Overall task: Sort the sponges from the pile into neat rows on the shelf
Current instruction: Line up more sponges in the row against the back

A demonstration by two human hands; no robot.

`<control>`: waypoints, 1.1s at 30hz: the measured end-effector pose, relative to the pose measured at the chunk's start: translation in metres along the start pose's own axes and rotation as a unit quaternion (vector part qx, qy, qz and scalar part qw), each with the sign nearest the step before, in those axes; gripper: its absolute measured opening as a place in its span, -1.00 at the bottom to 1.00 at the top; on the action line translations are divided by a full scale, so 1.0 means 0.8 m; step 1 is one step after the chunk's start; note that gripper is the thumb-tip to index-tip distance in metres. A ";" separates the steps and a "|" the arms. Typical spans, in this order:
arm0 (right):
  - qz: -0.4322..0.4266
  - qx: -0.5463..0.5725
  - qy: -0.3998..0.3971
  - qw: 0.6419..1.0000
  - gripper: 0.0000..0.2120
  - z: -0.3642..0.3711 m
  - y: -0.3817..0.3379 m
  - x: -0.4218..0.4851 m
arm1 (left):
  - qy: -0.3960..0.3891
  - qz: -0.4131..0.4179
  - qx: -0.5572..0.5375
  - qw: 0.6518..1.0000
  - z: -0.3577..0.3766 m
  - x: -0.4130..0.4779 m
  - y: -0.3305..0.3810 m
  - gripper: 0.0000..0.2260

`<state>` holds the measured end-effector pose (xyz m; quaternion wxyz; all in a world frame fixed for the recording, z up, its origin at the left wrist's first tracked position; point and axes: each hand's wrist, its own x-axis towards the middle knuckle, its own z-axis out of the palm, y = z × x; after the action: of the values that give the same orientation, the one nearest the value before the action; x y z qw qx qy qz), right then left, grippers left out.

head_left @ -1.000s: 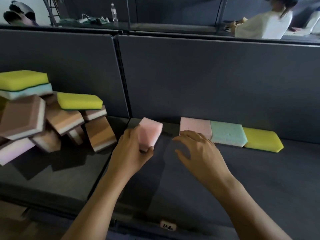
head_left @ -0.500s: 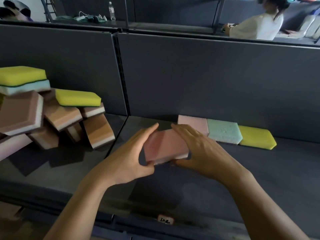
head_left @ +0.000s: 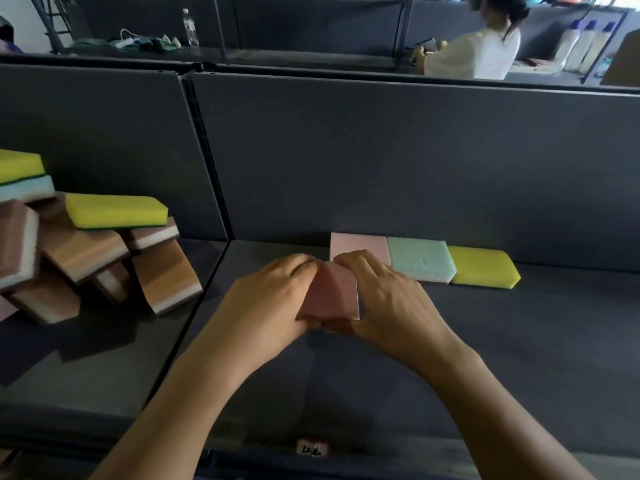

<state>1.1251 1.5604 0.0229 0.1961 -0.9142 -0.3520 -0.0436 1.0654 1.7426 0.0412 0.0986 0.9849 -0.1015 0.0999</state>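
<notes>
Both hands hold one pink sponge low over the dark shelf. My left hand grips its left side, my right hand grips its right side, fingers curled over the far edge. Just behind it, against the back panel, lies a row of three sponges: pink, light green, yellow. A loose pile of sponges in brown-and-white, yellow and pale blue sits on the shelf section to the left.
A grey back panel rises behind the shelf, with a vertical post dividing the two sections. A small label sits on the shelf's front edge. Beyond the panel, a person in white works at another bench.
My left hand carried the pink sponge rightward from near the divider. My right hand joined it, and both have lowered the sponge flat, close in front of the row's pink sponge.
</notes>
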 end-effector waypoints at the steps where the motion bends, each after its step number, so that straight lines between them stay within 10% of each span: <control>1: 0.002 0.004 -0.006 1.000 -0.17 0.001 0.002 0.001 | -0.004 -0.001 0.000 1.000 0.000 0.002 0.000 -0.38; 33: 0.105 -0.113 0.060 0.986 -0.49 0.044 0.087 0.055 | -0.070 -0.064 0.005 0.995 0.061 0.073 -0.063 -0.48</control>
<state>1.2023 1.5546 -0.0229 0.1157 -0.9582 -0.2341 -0.1168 1.1410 1.7698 -0.0021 0.0929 0.9944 -0.0442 0.0244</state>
